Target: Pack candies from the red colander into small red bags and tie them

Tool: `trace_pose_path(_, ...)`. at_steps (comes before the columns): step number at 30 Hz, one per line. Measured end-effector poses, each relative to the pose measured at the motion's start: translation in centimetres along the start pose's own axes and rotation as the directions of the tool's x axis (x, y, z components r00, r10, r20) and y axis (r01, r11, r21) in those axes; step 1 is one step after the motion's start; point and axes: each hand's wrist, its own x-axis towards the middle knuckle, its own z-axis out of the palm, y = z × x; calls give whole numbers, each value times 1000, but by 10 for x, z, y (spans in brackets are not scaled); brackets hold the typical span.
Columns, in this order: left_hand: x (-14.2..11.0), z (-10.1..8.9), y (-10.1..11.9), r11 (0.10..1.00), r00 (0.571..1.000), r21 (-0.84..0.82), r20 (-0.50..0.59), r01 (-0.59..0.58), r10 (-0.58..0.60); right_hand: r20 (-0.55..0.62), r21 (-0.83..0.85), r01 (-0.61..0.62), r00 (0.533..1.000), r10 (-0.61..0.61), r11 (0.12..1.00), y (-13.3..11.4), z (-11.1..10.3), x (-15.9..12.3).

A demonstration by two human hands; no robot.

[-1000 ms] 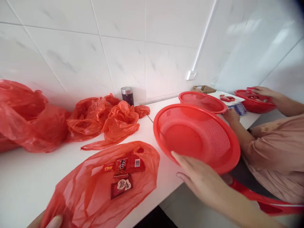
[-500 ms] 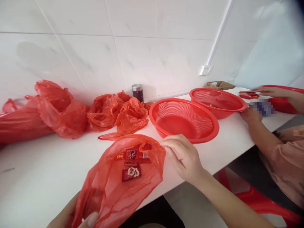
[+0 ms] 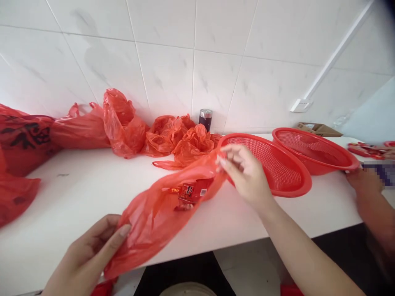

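My right hand (image 3: pixel 247 174) pinches the upper edge of a thin red plastic bag (image 3: pixel 160 218), next to the rim of a red mesh colander (image 3: pixel 265 164). My left hand (image 3: pixel 89 255) grips the bag's lower end near the counter's front edge. The bag is stretched diagonally between my hands. Inside it, red snack packets (image 3: pixel 191 193) show through the film, partly hidden by its folds. A second red mesh colander (image 3: pixel 314 150) stands behind the first, and a co-worker's hand (image 3: pixel 364 185) touches its rim.
Crumpled red plastic bags (image 3: pixel 123 127) lie along the tiled wall on the white counter (image 3: pixel 61 205). A dark lidded flask (image 3: pixel 205 119) stands behind them. A cardboard box (image 3: pixel 319 129) and red packets (image 3: pixel 365 150) lie at the far right, beside a blurred item (image 3: pixel 378 172).
My right hand has left the colander, which now rests on the counter, and pinches the bag. The bag is lifted and stretched. The view has turned left, so the colanders appear farther right.
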Motion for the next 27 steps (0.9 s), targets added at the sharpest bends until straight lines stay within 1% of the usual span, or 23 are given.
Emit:
trace_pose_path(1,1,-2,3,997,998,-70,-45,39,-42,-79,74,77,994,-71,994,-17,9,11)
trace_pose_path(2,1,-3,6,987,994,-143,-72,71,-82,-109,117,133,987,-121,984,-34,20,18)
trace_pose_path(3,-1,-4,9,975,991,-208,-91,81,-102,-108,138,188,979,-174,972,-50,30,23)
trace_pose_path(4,-4,-5,11,966,991,-251,-95,69,-96,-47,146,228,974,-223,963,-63,39,25)
trace_pose_path(5,-7,-6,13,959,993,-281,-94,42,-71,46,148,266,960,-275,953,-73,46,25)
trace_pose_path(6,-11,-7,15,953,995,-302,-92,7,-36,130,145,293,941,-312,945,-79,51,24)
trace_pose_path(7,-14,-9,15,948,995,-317,-98,-33,1,177,138,303,929,-325,943,-81,52,24)
trace_pose_path(8,-16,-11,16,943,993,-326,-110,-68,34,172,125,297,933,-315,947,-79,51,24)
trace_pose_path(9,-17,-14,16,936,991,-338,-124,-98,59,118,110,274,951,-286,955,-74,47,26)
trace_pose_path(11,-15,-19,21,920,987,-369,-130,-132,90,-18,86,187,982,-187,979,-61,34,33)
trace_pose_path(12,-12,-22,26,912,988,-386,-121,-138,98,-45,76,148,988,-145,986,-54,27,37)
trace_pose_path(13,-7,-24,32,902,986,-404,-120,-154,114,-42,69,130,991,-127,989,-49,20,40)
trace_pose_path(15,2,-25,50,868,972,-440,-151,-231,182,-62,74,160,986,-156,984,-44,9,45)
trace_pose_path(17,12,-24,70,808,939,-478,-210,-343,274,-167,87,238,961,-221,967,-46,2,46)
trace_pose_path(18,16,-23,79,779,923,-496,-219,-384,315,-198,90,255,952,-233,963,-48,0,45)
trace_pose_path(19,20,-21,87,759,913,-508,-206,-407,351,-188,87,246,956,-227,965,-49,-1,45)
trace_pose_path(20,22,-19,94,753,909,-512,-173,-413,380,-153,78,225,965,-211,971,-50,-1,44)
trace_pose_path(21,24,-17,100,757,904,-507,-130,-413,406,-119,69,206,973,-197,976,-51,-2,44)
trace_pose_path(22,26,-15,105,765,897,-492,-84,-415,433,-115,70,206,974,-197,976,-51,-2,45)
trace_pose_path(24,28,-12,114,766,869,-460,-26,-449,493,-191,85,257,952,-237,963,-48,-3,47)
trace_pose_path(25,30,-11,119,749,848,-453,-29,-483,530,-230,85,282,939,-256,956,-47,-4,49)
trace_pose_path(26,32,-11,124,721,823,-454,-49,-523,566,-230,77,285,938,-261,956,-45,-5,50)
trace_pose_path(27,34,-11,130,687,798,-463,-78,-560,598,-199,62,270,947,-253,961,-44,-6,52)
